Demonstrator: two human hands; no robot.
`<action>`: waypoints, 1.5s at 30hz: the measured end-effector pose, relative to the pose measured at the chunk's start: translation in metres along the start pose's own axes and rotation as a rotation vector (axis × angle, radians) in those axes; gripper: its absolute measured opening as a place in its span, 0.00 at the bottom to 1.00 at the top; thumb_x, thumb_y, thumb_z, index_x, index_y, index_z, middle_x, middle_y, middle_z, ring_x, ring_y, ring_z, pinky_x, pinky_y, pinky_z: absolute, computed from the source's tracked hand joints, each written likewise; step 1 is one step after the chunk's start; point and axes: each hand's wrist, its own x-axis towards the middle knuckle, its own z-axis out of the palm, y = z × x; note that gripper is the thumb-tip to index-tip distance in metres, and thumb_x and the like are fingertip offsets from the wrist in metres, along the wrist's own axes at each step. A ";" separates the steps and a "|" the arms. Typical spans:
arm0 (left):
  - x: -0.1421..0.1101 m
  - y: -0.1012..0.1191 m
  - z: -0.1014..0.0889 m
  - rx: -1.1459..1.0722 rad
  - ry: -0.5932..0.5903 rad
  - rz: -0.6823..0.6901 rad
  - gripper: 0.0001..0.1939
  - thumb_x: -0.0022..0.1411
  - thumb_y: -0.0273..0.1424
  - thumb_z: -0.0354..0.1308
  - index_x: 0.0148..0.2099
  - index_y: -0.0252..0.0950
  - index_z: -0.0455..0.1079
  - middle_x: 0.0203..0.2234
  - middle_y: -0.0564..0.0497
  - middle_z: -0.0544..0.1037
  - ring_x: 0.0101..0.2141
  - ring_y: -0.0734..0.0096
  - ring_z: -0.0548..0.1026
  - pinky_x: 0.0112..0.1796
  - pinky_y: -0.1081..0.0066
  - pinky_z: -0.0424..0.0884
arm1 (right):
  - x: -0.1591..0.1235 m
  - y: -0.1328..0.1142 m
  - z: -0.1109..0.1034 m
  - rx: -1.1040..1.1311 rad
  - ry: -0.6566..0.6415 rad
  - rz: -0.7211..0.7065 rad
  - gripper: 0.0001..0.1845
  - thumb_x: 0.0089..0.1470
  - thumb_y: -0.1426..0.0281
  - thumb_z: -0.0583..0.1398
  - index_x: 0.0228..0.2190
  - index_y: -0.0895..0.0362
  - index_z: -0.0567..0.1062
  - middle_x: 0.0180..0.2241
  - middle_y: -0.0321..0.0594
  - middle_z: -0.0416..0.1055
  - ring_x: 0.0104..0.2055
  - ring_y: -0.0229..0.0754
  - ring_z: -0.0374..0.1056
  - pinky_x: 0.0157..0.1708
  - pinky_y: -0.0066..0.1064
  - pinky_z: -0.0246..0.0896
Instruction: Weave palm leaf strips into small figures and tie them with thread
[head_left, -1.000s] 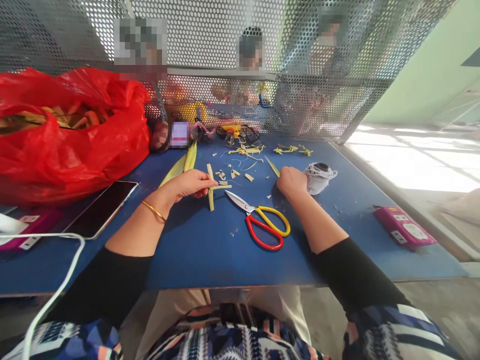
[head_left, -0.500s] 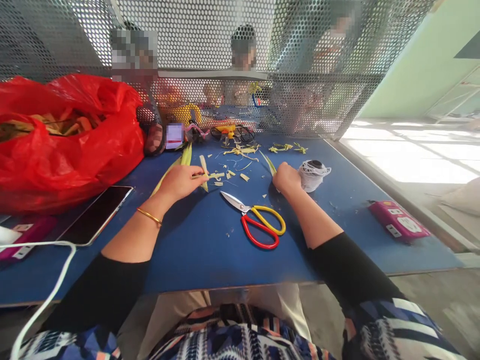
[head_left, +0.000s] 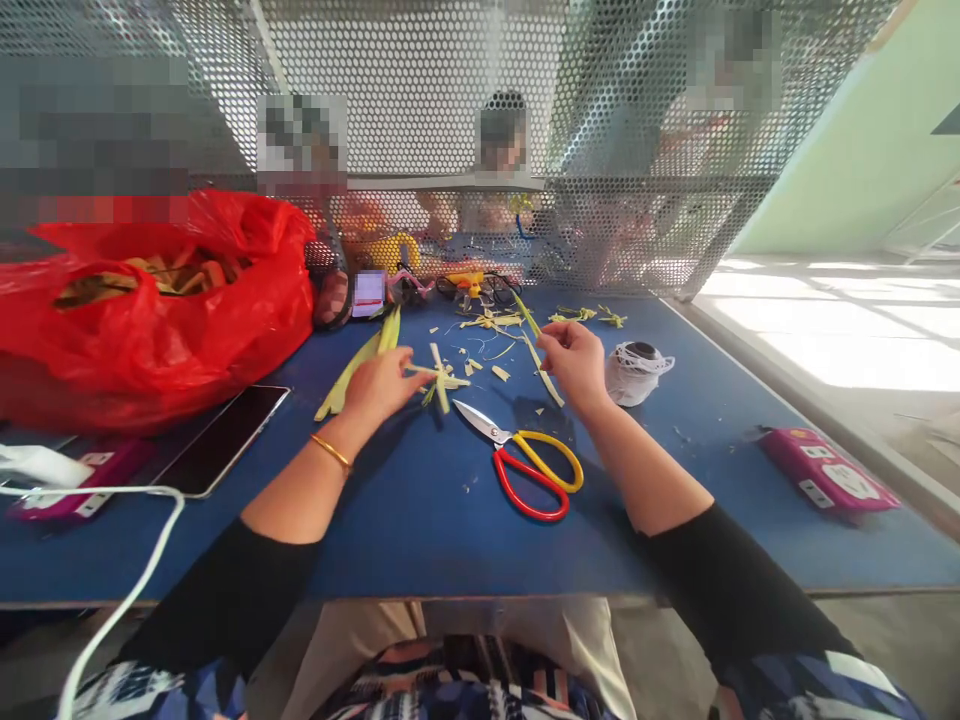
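Note:
My left hand pinches a small cross of pale yellow-green leaf strips just above the blue table. My right hand is raised off the table and closed on a long thin green leaf strip that slants up and away from me. Scissors with one red and one yellow handle lie shut between my forearms. A roll of white thread sits just right of my right hand. Longer green leaves lie left of my left hand.
A red plastic bag full of leaf pieces fills the left. A dark tablet, a pink power strip with a white cable, and another pink strip lie on the table. Leaf scraps and a perforated metal screen stand behind; people sit beyond it.
My right hand has lifted from the table beside the thread roll, bringing the long leaf strip up. My left hand still holds the crossed strips, turned slightly.

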 end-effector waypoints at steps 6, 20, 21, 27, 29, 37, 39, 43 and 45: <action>-0.022 0.049 0.031 -0.428 -0.048 -0.119 0.15 0.51 0.44 0.66 0.30 0.37 0.72 0.25 0.50 0.76 0.30 0.66 0.74 0.33 0.69 0.68 | -0.038 -0.023 0.015 0.142 -0.115 -0.125 0.11 0.46 0.65 0.60 0.34 0.54 0.69 0.21 0.30 0.71 0.18 0.36 0.64 0.22 0.29 0.59; -0.030 0.053 0.039 -0.893 -0.157 -0.467 0.05 0.51 0.26 0.64 0.25 0.33 0.72 0.19 0.53 0.75 0.22 0.76 0.70 0.27 0.74 0.65 | -0.060 -0.029 0.026 0.249 -0.376 -0.012 0.14 0.47 0.61 0.61 0.35 0.53 0.66 0.18 0.26 0.69 0.16 0.34 0.63 0.20 0.28 0.59; -0.029 0.053 0.038 -0.891 -0.154 -0.465 0.04 0.51 0.25 0.64 0.26 0.33 0.73 0.20 0.53 0.75 0.22 0.77 0.71 0.27 0.74 0.65 | -0.059 -0.029 0.026 0.243 -0.391 -0.015 0.14 0.46 0.61 0.61 0.34 0.53 0.66 0.18 0.26 0.69 0.16 0.34 0.63 0.20 0.28 0.59; -0.031 0.054 0.036 -0.857 -0.117 -0.453 0.05 0.49 0.21 0.64 0.30 0.33 0.73 0.20 0.54 0.76 0.22 0.76 0.72 0.27 0.75 0.66 | -0.060 -0.024 0.028 0.176 -0.554 -0.024 0.11 0.47 0.62 0.60 0.31 0.55 0.68 0.20 0.29 0.69 0.20 0.35 0.66 0.24 0.29 0.62; -0.032 0.055 0.037 -0.869 -0.097 -0.466 0.09 0.47 0.20 0.64 0.32 0.34 0.70 0.18 0.56 0.75 0.21 0.76 0.72 0.26 0.75 0.66 | -0.062 -0.024 0.027 0.103 -0.530 -0.097 0.11 0.47 0.64 0.59 0.34 0.54 0.68 0.20 0.29 0.69 0.21 0.36 0.66 0.25 0.29 0.61; -0.032 0.053 0.041 -0.852 -0.083 -0.432 0.08 0.44 0.21 0.67 0.27 0.34 0.70 0.18 0.56 0.73 0.22 0.76 0.71 0.30 0.72 0.69 | -0.064 -0.024 0.025 0.014 -0.514 -0.135 0.16 0.46 0.72 0.55 0.40 0.54 0.68 0.21 0.28 0.69 0.23 0.37 0.66 0.27 0.29 0.59; -0.032 0.053 0.041 -0.825 -0.092 -0.419 0.05 0.46 0.22 0.65 0.26 0.34 0.72 0.18 0.56 0.73 0.22 0.76 0.70 0.30 0.72 0.68 | -0.061 -0.023 0.025 0.100 -0.542 -0.069 0.14 0.46 0.71 0.54 0.38 0.54 0.69 0.21 0.29 0.69 0.24 0.37 0.67 0.28 0.30 0.60; -0.035 0.055 0.042 -0.759 -0.143 -0.364 0.03 0.48 0.23 0.62 0.25 0.34 0.73 0.18 0.56 0.72 0.22 0.77 0.68 0.28 0.73 0.65 | -0.054 -0.024 0.023 0.150 -0.411 -0.053 0.10 0.48 0.62 0.60 0.31 0.55 0.72 0.24 0.31 0.71 0.27 0.37 0.67 0.31 0.31 0.62; -0.037 0.057 0.042 -0.723 -0.196 -0.340 0.03 0.47 0.22 0.61 0.24 0.34 0.73 0.18 0.56 0.73 0.22 0.77 0.67 0.28 0.74 0.65 | -0.051 -0.025 0.021 0.170 -0.410 -0.025 0.15 0.43 0.58 0.66 0.26 0.56 0.70 0.22 0.31 0.69 0.25 0.35 0.64 0.29 0.30 0.61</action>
